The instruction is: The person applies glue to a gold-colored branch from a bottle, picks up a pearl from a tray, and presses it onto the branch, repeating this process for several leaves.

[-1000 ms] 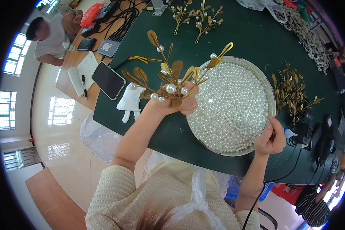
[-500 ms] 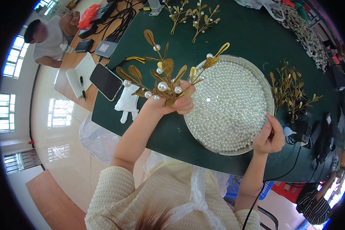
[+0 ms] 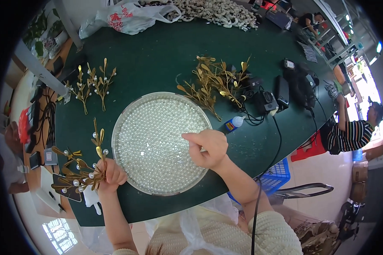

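Observation:
My left hand (image 3: 112, 173) is closed round the stem of a gold leaf branch (image 3: 83, 176) dotted with white pearls, beside the tray's left rim. Over the right part of a round tray (image 3: 162, 194), my right hand (image 3: 211, 149) is closed, thumb and forefinger drawn together. Whatever it may hold does not show. Loose white pearl beads (image 3: 155, 131) fill the tray. Beyond the tray's right side lies a pile of gold leaf branches (image 3: 217, 80) on the green table. A blue glue bottle (image 3: 234, 123) with a pale cap lies near my right hand.
Two pearl-dotted gold sprigs (image 3: 101, 83) lie at the far left. A white plastic bag (image 3: 134, 19) and heaped pale strands (image 3: 221, 12) are at the back. Black adapters (image 3: 266, 102) and cables occupy the right. A person in a striped shirt (image 3: 355, 136) is beyond.
The view has swung right. My right hand has moved from the tray's right rim inward over the pearls. My left hand has carried the branch away from over the tray to its left side.

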